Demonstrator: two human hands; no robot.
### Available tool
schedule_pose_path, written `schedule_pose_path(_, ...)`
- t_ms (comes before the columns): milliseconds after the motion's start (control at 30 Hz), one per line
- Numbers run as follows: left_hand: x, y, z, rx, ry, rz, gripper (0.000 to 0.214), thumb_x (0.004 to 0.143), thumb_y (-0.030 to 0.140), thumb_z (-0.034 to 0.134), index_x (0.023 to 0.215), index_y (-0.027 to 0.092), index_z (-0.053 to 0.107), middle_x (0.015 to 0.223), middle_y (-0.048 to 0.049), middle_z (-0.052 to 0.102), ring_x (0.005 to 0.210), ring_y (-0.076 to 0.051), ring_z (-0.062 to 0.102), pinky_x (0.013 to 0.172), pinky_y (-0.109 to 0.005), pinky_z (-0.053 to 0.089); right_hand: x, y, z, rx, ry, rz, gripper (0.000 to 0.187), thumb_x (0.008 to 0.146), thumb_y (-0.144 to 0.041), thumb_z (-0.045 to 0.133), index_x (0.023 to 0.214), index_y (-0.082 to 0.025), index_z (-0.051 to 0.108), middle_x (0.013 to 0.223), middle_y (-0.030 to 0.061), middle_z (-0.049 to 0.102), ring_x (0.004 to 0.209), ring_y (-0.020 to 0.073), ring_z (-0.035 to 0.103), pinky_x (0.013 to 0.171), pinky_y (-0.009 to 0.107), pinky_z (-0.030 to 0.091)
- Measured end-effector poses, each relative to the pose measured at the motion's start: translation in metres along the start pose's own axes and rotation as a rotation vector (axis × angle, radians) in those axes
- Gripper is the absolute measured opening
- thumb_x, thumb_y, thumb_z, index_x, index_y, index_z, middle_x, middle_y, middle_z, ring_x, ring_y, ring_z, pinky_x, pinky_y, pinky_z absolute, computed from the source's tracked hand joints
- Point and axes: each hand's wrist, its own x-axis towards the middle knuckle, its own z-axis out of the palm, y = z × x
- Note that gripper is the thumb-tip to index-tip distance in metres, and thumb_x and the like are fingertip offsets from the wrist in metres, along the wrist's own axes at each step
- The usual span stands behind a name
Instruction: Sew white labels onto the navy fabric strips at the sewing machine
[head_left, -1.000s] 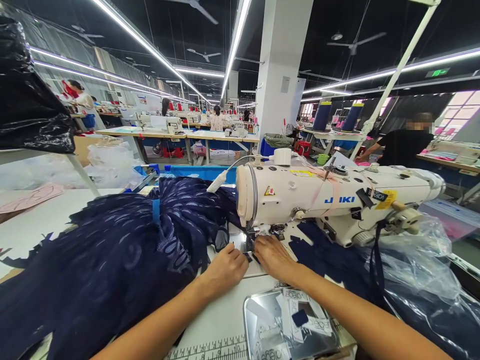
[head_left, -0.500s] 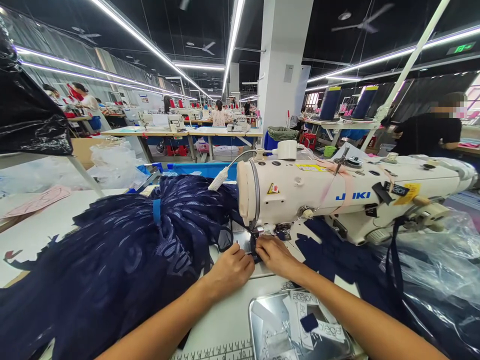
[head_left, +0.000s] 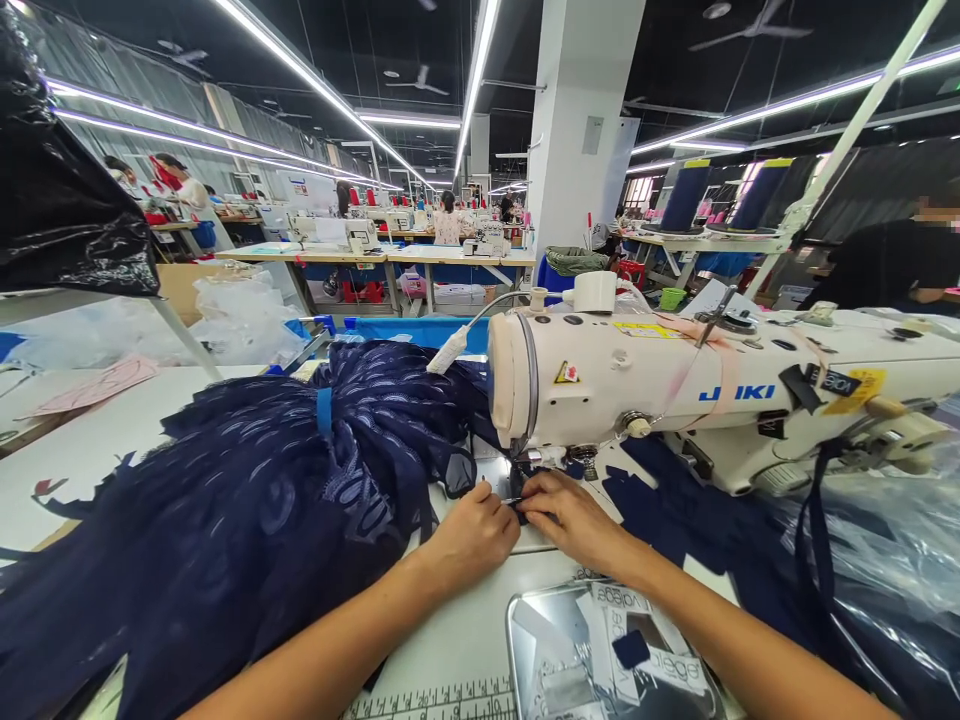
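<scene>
A white sewing machine (head_left: 585, 385) stands in front of me. My left hand (head_left: 476, 525) is closed just left of the needle area; a thin dark tip pokes up by its fingers, and what it holds is mostly hidden. Close beside it, my right hand (head_left: 570, 515) pinches a small piece of navy fabric (head_left: 523, 506) at the front of the presser foot (head_left: 519, 472). A large bundle of navy mesh and lace pieces (head_left: 262, 500), tied with a blue band (head_left: 324, 412), lies to the left of both hands.
Below my right forearm is a metal tray (head_left: 536, 640) with printed white labels and a navy scrap. A ruler strip (head_left: 450, 700) runs along the table's front edge. Navy cut pieces (head_left: 675, 510) and clear plastic (head_left: 892, 530) lie at right. Thread cones (head_left: 686, 195) stand behind.
The view has shifted slightly, so the scene sits farther right. My right hand's fingers have moved a little back from the presser foot, with the thumb lower. My left hand stays closed beside it.
</scene>
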Motion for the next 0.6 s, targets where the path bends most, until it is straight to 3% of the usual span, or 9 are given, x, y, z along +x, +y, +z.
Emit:
schedule_pose_path(200, -0.007, -0.013, -0.013, -0.131, -0.059, -0.032, 0.011, 0.08, 0.014, 0.051, 0.07, 0.012, 0.054, 0.067, -0.0036, 0.056, 0.063, -0.016, 0.049, 0.06, -0.032, 0.034, -0.009, -0.02, 0.009, -0.548, -0.044, -0.094, 0.021, 0.073, 0.0, 0.048, 0.084, -0.011, 0.062, 0.083, 0.0097, 0.056, 0.077, 0.0207, 0.052, 0.068, 0.033, 0.045)
schedule_pose_path(300, -0.017, -0.021, -0.021, -0.216, -0.014, -0.024, 0.016, 0.083, 0.013, 0.046, 0.07, 0.014, 0.054, 0.087, -0.0046, 0.059, 0.081, -0.018, 0.052, 0.078, -0.037, 0.036, -0.009, -0.014, 0.003, -0.572, -0.099, -0.257, 0.023, 0.074, -0.002, 0.048, 0.092, -0.009, 0.06, 0.084, 0.0099, 0.057, 0.076, 0.0202, 0.052, 0.065, 0.031, 0.047)
schedule_pose_path(400, -0.02, -0.019, -0.019, -0.311, 0.033, 0.001, 0.013, 0.083, 0.014, 0.046, 0.072, 0.015, 0.054, 0.105, -0.0046, 0.058, 0.099, -0.019, 0.05, 0.096, -0.04, 0.029, -0.007, 0.002, -0.005, -0.568, -0.116, -0.36, 0.025, 0.077, -0.005, 0.049, 0.1, -0.01, 0.059, 0.094, 0.011, 0.058, 0.083, 0.0208, 0.053, 0.07, 0.031, 0.048)
schedule_pose_path(600, 0.002, 0.002, 0.002, -0.35, -0.04, -0.126, 0.008, 0.079, 0.009, 0.048, 0.078, 0.012, 0.055, 0.091, -0.0073, 0.063, 0.087, -0.017, 0.057, 0.087, -0.032, 0.041, -0.005, 0.028, -0.001, -0.587, -0.044, -0.287, 0.037, 0.075, -0.002, 0.049, 0.11, -0.012, 0.056, 0.11, 0.0132, 0.058, 0.094, 0.0239, 0.056, 0.075, 0.036, 0.049)
